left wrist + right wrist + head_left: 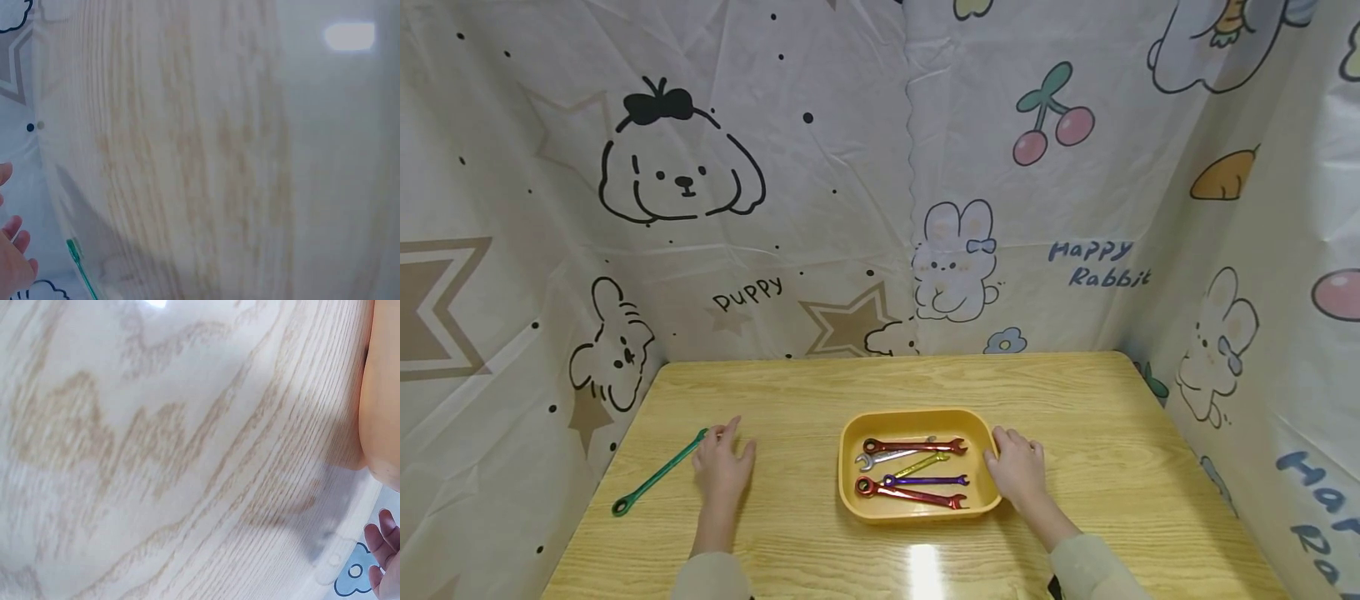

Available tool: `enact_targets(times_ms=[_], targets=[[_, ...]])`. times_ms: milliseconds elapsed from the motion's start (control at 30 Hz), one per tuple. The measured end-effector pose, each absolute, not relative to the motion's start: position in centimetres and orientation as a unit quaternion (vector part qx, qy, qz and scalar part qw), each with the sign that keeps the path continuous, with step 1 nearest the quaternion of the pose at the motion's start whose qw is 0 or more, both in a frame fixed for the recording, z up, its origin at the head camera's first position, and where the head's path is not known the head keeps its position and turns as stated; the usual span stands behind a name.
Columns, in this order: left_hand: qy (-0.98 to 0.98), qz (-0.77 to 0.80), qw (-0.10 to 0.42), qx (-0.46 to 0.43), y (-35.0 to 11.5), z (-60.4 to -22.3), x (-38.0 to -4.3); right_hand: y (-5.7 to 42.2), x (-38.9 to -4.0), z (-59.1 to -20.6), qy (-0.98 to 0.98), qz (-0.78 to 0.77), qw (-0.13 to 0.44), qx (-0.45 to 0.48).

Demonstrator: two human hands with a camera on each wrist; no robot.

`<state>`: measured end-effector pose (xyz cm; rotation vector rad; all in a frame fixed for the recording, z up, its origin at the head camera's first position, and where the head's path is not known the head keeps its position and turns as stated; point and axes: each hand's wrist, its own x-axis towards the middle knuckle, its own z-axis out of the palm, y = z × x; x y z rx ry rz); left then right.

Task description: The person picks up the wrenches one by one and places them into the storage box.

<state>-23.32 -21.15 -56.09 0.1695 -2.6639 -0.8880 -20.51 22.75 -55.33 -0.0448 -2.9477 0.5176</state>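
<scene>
A green ratcheting wrench lies slantwise on the table at the left. My left hand is over its far end, fingers loosely bent; in the left wrist view the fingers stand beside the green wrench without curling round it. At the right end of a yellow plastic tray is my right hand, fingertips right at the rim. The right wrist view shows relaxed fingers near the tray's wall.
Inside the tray lie several wrenches: an upper red wrench, a silver wrench, a yellow wrench, a purple wrench and a lower red wrench. Printed cloth walls in the wooden table at back and sides.
</scene>
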Motion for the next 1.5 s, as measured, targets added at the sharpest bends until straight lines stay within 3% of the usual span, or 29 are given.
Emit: enact_targets(times_ms=[900, 1500], targets=[[-0.939, -0.303, 0.097, 0.132, -26.0, -58.4, -21.9, 22.6, -20.6, -55.1, -0.982, 0.169, 0.08, -0.008], [-0.942, -0.29, 0.09, 0.142, -27.8, -58.9, -22.0, 22.8, -20.6, -55.4, -0.981, 0.175, 0.078, -0.01]])
